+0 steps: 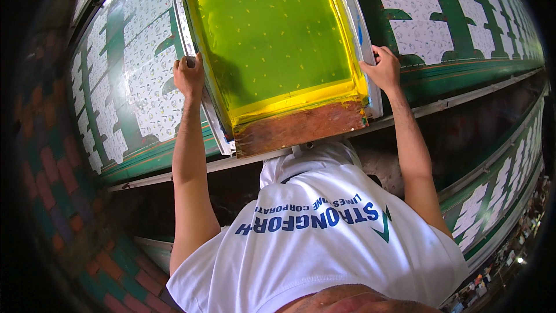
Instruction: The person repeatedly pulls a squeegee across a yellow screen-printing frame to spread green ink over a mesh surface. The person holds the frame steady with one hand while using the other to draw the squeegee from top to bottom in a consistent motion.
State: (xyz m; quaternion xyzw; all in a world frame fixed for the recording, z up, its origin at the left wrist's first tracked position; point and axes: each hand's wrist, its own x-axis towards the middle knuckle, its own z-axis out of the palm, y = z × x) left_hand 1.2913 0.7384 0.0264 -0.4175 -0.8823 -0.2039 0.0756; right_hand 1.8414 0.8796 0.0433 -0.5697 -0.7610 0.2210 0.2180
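A screen-printing frame [272, 40] with translucent yellow-green mesh and small yellow specks lies across the green table [457, 75]. My left hand [188, 78] grips the frame's left metal edge, fingers curled around it. My right hand [382, 69] holds the right edge, thumb and fingers bent against it; the fingertips are partly hidden. A stained brown wooden strip [301, 127] runs along the frame's near end, just above my torso in the view.
Rows of white printed pieces [420, 40] lie on the table at both sides. A metal rail [440, 104] follows its near edge. Another table with white pieces [492, 185] shows at lower right. Coloured paving [63, 174] is at far left.
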